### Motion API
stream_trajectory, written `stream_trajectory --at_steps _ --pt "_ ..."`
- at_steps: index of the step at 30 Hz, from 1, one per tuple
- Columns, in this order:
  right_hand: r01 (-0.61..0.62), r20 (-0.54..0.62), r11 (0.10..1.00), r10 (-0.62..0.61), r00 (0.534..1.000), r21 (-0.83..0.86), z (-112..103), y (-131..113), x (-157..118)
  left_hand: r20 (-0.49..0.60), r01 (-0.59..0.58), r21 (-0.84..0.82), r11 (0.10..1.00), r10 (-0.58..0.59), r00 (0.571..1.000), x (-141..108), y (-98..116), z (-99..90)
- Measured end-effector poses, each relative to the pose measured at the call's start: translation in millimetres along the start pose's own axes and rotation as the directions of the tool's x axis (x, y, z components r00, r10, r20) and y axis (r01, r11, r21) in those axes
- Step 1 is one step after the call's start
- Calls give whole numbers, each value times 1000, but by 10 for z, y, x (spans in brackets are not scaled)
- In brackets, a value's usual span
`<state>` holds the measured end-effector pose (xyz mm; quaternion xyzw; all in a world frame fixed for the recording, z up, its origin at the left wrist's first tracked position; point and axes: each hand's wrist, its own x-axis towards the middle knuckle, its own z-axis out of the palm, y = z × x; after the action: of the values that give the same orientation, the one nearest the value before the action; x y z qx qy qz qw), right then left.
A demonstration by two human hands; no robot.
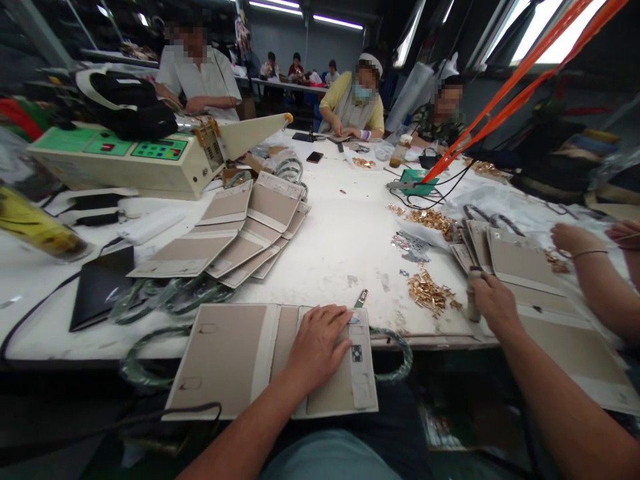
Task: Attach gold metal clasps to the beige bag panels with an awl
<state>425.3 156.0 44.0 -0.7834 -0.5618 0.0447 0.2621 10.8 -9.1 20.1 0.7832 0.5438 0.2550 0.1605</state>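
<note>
A beige folding panel (225, 353) lies open at the table's front edge, with green plastic-wrapped handles (395, 353) sticking out at its sides. My left hand (320, 343) rests flat on its right part, fingers spread, beside a pale strip with a small dark metal plate (357, 353). A small metal tool (361, 298) lies just beyond the panel. To the right, my right hand (493, 300) is wrapped round a short upright dark-topped cylinder (473, 293), near a pile of gold-coloured metal pieces (431, 292).
Stacked beige panels (240, 230) lie at left, before a cream machine (125, 160). More panels (530, 267) stand at right, near another person's hands (575, 243). Grey metal plates (410, 247) and a green tool with orange cords (419, 181) lie ahead. Several people sit beyond.
</note>
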Motion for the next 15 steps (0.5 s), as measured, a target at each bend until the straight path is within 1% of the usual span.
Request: stream_trajectory --at_steps 1,2,3,4,5,6,7,8,9,10,12,15 --pt "7 -9 995 -6 1000 96 -33 -91 -77 4 0 0 1000 0 1000 -1 5 -6" --pt "8 1 969 -9 1000 246 -61 -207 -178 5 -1 1 1000 1 1000 -1 11 -10" --pt "3 22 908 -14 1000 419 -84 -349 -301 4 -2 3 1000 2 1000 1 16 -13" --pt "-38 72 709 -19 997 704 -100 -515 -444 1 -3 5 1000 3 1000 4 20 -16" --pt "-110 142 432 -43 989 895 -108 -701 -600 -1 -4 7 1000 4 1000 8 24 -17" --pt "-194 218 239 -76 973 951 -106 -898 -761 -2 -5 9 1000 5 1000 13 27 -18" --pt "-272 282 115 -85 956 955 -93 -1096 -918 -1 -5 11 1000 5 1000 18 29 -19" --pt "-328 329 26 -92 940 944 -70 -1285 -1065 1 -5 13 1000 5 1000 23 31 -20" --pt "-366 361 -35 -103 927 930 -35 -1456 -1196 4 -3 14 1000 3 1000 27 34 -23" --pt "-384 375 -66 -112 920 921 8 -1602 -1308 6 -1 13 1000 1 1000 31 36 -26" --pt "-373 361 -81 -129 924 924 108 -1811 -1468 4 4 8 1000 -4 1000 35 42 -34" --pt "-308 295 -73 -149 944 949 246 -1952 -1583 -6 3 -6 1000 -3 1000 34 51 -45"
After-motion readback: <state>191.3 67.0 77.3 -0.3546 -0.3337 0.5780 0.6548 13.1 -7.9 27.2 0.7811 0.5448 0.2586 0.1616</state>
